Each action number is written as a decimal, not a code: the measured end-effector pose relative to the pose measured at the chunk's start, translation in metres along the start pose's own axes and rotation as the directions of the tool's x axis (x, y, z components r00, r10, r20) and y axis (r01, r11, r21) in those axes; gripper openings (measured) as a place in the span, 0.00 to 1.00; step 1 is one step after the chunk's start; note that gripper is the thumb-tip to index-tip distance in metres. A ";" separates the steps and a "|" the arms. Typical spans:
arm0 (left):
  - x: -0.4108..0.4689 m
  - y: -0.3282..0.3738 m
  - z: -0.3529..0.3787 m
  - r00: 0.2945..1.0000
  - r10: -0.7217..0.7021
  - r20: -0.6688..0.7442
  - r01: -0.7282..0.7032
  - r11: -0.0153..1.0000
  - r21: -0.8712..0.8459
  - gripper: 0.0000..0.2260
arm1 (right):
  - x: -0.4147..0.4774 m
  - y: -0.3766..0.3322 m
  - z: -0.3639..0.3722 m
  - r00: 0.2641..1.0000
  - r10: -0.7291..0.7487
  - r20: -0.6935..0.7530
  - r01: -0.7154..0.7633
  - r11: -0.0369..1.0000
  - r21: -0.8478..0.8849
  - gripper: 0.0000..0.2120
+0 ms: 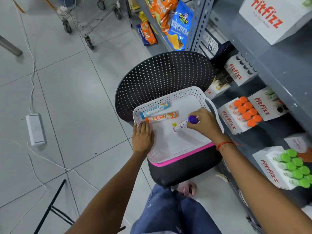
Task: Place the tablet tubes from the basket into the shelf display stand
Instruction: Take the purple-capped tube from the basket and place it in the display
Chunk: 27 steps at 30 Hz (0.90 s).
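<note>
While right hand [203, 123] grips purple-capped tube [182, 125], seemingly slanting up-right

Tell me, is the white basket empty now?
Not empty. The white basket holds a blue-capped tube, an orange-capped tube and a purple-capped tube.

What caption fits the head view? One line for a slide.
Right hand grips a purple-capped tube in the white basket; left hand steadies its rim.

A shop: stocked shelves [263, 53]; snack packets [180, 26]; trolley [91, 16].
</note>
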<state>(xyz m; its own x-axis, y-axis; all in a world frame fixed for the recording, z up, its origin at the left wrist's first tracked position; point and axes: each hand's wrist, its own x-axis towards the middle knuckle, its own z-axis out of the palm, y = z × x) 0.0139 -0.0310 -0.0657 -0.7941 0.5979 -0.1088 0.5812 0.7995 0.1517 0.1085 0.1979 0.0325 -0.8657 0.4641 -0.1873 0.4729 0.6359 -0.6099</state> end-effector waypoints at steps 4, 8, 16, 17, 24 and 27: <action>0.003 0.026 -0.010 0.995 0.092 0.042 -0.091 0.996 -0.026 0.21 | -0.030 -0.005 -0.037 0.984 0.101 -0.147 -0.107 0.993 -0.038 0.10; 0.012 0.089 -0.026 0.952 0.308 0.002 -0.307 0.950 -0.051 0.22 | -0.071 -0.003 -0.090 0.933 0.211 -0.291 -0.229 0.973 -0.026 0.09; 0.027 0.270 -0.094 0.661 0.690 -0.295 -0.748 0.639 -0.181 0.25 | -0.178 0.014 -0.207 0.713 0.432 -0.552 -0.476 0.876 0.071 0.13; 0.024 0.290 -0.102 0.621 0.713 -0.325 -0.782 0.594 -0.191 0.25 | -0.190 0.017 -0.220 0.684 0.445 -0.578 -0.499 0.864 0.074 0.12; -0.024 0.410 -0.125 0.427 0.877 -0.218 -0.904 0.409 -0.124 0.29 | -0.281 0.027 -0.301 0.492 0.507 -0.708 -0.603 0.785 0.144 0.12; -0.038 0.427 -0.111 0.375 0.918 -0.127 -0.927 0.370 -0.066 0.30 | -0.309 0.030 -0.328 0.491 0.502 -0.711 -0.636 0.765 0.101 0.10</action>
<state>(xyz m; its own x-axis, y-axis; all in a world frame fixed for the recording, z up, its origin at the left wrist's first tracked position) 0.2725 0.2820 0.1121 0.2130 0.9511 0.2235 0.9392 -0.2623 0.2214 0.4435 0.2755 0.3244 -0.0711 0.9862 0.1494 0.8960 0.1289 -0.4250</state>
